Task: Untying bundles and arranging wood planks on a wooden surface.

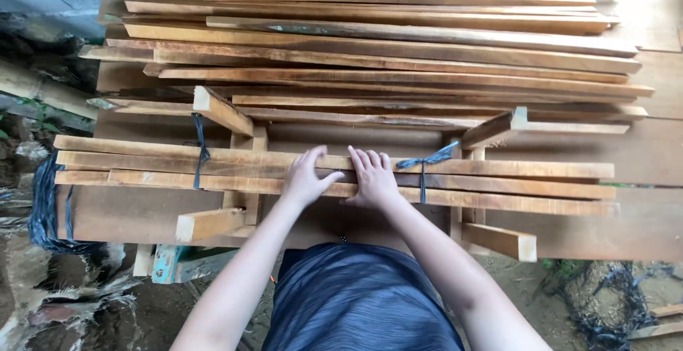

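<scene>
A bundle of thin wooden slats (455, 180) lies flat across a wooden workbench (640, 152), running from one side to the other, directly in front of the person whose head camera looks down on it. The bundle rests in a cradle of short wooden blocks: two angled blocks rise behind it (220, 111) (494, 129), and two more stick out below its near edge (210, 224) (499, 241). Dark blue twine is tied around the bundle in two places, one loop towards its left end (200, 150) and one knotted bow right of its middle (425, 161). Both bare hands rest side by side on the middle of the bundle. The left hand (307, 179) lies palm down, fingers spread flat over the top slats, its thumb reaching along the near edge. The right hand (373, 177) lies beside it, nearly touching, also flat with fingers extended forward, just left of the twine bow. Neither hand is curled around a slat; both press open on the wood. Behind the bundle, a large loose stack of long slats (398, 45) covers the far half of the bench. Left of the bundle's end, a hank of dark blue twine (44, 201) hangs beside the bench. Below the bundle, the person's dark blue-grey garment (356, 297) fills the lower centre, above bare earth.
</scene>
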